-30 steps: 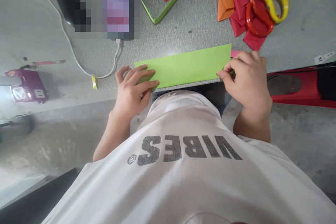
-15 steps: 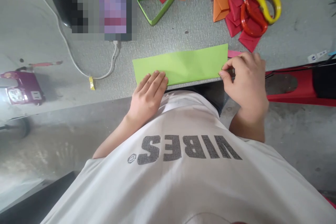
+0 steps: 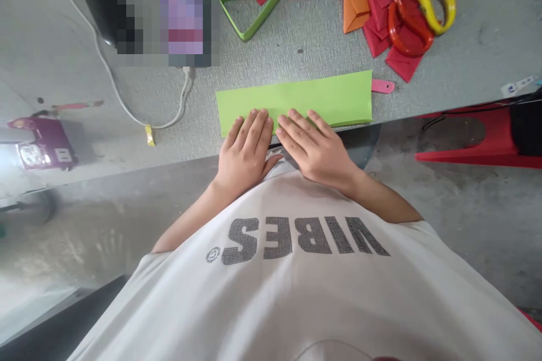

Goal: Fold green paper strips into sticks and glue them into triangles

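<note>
A long strip of light green paper (image 3: pixel 296 96) lies along the near edge of the grey table (image 3: pixel 322 51). My left hand (image 3: pixel 244 152) rests flat on its lower left part, fingers stretched out. Beside it, my right hand (image 3: pixel 315 149) lies with spread fingertips on the paper's lower edge near the middle. The near edge looks slightly raised at the right. From under the paper's right end sticks out a pink flat stick (image 3: pixel 383 87). A green folded paper triangle (image 3: pixel 250 27) stands farther back.
Scissors (image 3: pixel 410 17) with red and yellow handles lie on red folded papers (image 3: pixel 404 65) and orange ones (image 3: pixel 355 8) at the back right. A white cable (image 3: pixel 110 82) curves across the left. A purple object (image 3: pixel 51 144) sits at the far left; a red chair (image 3: pixel 486 144) is at right.
My right hand has left the paper's right end and moved left beside my left hand, its fingers now laid out flat. More of the pink stick shows.
</note>
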Action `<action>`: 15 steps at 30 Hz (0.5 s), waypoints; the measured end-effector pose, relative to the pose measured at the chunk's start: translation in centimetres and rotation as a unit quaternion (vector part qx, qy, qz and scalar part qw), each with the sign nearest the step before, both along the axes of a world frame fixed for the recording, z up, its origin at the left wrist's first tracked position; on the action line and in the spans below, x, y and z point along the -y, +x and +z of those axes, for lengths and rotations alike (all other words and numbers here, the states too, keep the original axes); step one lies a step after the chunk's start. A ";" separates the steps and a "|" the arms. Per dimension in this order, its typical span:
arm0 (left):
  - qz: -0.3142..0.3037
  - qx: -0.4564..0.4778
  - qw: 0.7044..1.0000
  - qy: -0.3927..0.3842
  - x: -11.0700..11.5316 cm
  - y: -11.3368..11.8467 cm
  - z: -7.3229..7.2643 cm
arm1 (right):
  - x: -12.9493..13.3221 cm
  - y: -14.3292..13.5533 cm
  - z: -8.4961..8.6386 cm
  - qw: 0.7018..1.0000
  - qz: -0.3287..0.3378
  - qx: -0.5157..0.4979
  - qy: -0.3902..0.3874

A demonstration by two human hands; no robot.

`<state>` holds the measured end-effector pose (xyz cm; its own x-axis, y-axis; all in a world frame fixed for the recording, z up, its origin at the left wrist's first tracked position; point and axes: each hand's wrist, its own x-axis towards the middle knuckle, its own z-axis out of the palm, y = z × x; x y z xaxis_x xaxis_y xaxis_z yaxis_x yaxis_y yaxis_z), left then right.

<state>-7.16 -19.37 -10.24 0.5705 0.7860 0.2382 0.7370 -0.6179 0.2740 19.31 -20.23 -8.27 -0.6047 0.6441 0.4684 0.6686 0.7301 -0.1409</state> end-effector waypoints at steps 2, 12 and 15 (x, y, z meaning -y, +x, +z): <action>0.009 0.002 1.000 -0.011 -0.2 0.0 0.2 | 0.1 -0.5 -0.5 1.000 0.022 -0.002 0.003; 0.010 -0.009 0.999 -0.038 -1.3 0.2 1.0 | -0.8 0.0 -1.0 0.996 -0.014 0.031 -0.079; 0.014 -0.003 0.999 -0.044 -1.3 0.5 1.0 | -1.1 -0.2 -0.7 0.994 -0.024 0.050 -0.097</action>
